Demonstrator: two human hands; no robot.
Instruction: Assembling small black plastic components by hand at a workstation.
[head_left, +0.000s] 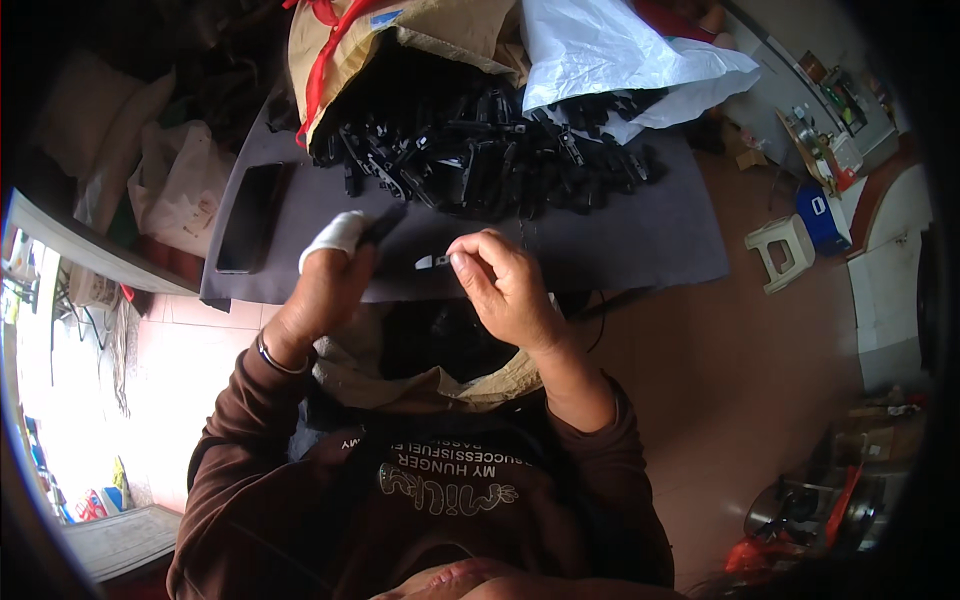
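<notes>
My left hand point(335, 285), with a white covering over some fingers, is closed on a small black plastic piece point(385, 224) just above the table's near side. My right hand point(508, 292) pinches a small knife-like tool point(432, 262) between thumb and forefinger, its pale blade pointing left toward my other hand. The two hands are apart. Beyond them, a heap of black plastic parts point(470, 160) spills over the dark grey tabletop point(640, 235). It comes out of a brown sack point(440, 22) tied with red ribbon and a white bag point(620, 60).
A dark phone point(250, 215) lies at the table's left side. An open sack point(470, 388) with dark contents sits between the table edge and my body. On the right floor stand a cream stool point(780, 250) and a blue box point(824, 218). Pale plastic bags point(185, 180) are at the left.
</notes>
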